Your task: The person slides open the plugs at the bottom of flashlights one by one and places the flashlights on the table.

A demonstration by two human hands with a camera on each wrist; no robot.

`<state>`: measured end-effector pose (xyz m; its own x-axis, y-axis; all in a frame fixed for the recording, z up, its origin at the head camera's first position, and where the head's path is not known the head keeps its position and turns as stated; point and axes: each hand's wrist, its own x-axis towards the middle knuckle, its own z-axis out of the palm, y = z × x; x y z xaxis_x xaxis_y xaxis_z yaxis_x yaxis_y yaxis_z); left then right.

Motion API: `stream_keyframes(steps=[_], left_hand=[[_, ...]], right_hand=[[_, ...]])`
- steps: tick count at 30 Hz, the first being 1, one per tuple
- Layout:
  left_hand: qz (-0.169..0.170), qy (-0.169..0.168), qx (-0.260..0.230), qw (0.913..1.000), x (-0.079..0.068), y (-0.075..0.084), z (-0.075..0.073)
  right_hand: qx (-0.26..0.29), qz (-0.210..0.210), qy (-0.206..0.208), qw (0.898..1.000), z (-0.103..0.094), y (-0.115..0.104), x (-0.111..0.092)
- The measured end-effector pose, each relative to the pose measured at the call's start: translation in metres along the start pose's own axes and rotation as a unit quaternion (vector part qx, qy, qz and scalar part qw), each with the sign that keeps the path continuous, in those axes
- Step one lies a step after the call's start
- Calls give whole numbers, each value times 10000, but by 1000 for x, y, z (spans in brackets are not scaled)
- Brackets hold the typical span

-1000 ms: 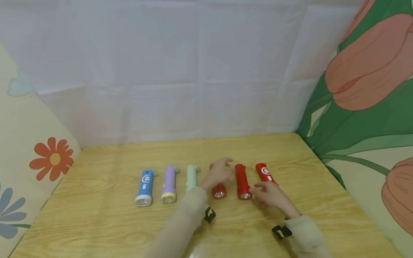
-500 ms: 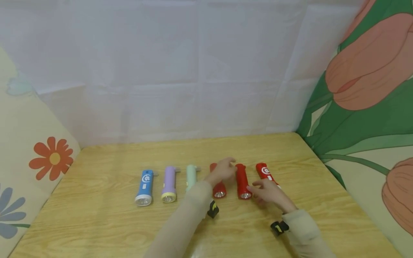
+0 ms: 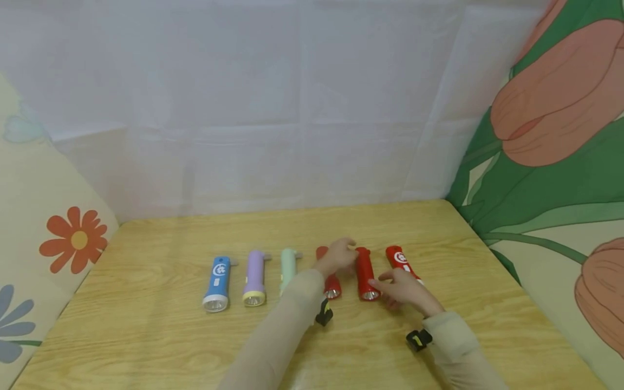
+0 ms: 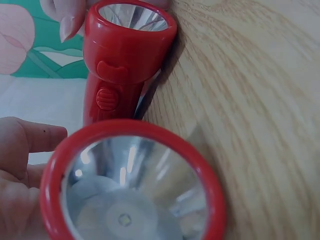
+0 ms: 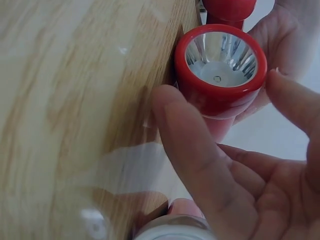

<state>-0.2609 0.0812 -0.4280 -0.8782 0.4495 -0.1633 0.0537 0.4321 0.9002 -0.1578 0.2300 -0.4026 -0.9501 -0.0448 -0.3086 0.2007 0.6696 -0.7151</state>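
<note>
Three red flashlights lie in the right part of a row. Over the leftmost red flashlight reaches my left hand, its fingertips right at the tail end of the middle red flashlight. In the left wrist view these fingers extend behind the nearer lens. My right hand is beside the middle flashlight's lens end. The right wrist view has its thumb and index finger spread around the red rim, fingertips close to it. Partly behind that hand lies the red flashlight with a white emblem.
Left along the row are a mint green flashlight, a purple one with a yellow rim, and a blue one with a white rim. They lie on a wooden table. A white sheet hangs behind.
My left hand has moved right, from over the leftmost red flashlight to the middle one's tail. My right hand has shifted slightly left to its lens end. The flashlights lie as before.
</note>
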Motion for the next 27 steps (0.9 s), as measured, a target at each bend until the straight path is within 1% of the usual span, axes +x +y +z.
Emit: stream_keyframes(steps=[3, 8, 12, 21, 24, 27], left_hand=[[-47, 38, -59, 10000, 1, 0, 2], [-28, 110, 45, 9999, 1, 1, 6], [-85, 78, -137, 9998, 1, 2, 8], [-132, 120, -376, 9991, 6, -2, 13], [-128, 144, -484, 9986, 5, -3, 14], [-177, 159, -560, 9981, 2, 0, 13]], right_hand=[[-51, -39, -10, 10000, 1, 1, 2], [-130, -90, -32, 9999, 2, 0, 4], [-163, -107, -68, 9998, 3, -1, 5], [-410, 165, -10, 9990, 4, -7, 6], [-433, 243, -2, 9988, 5, -9, 5], [-421, 323, 24, 9986, 5, -9, 5]])
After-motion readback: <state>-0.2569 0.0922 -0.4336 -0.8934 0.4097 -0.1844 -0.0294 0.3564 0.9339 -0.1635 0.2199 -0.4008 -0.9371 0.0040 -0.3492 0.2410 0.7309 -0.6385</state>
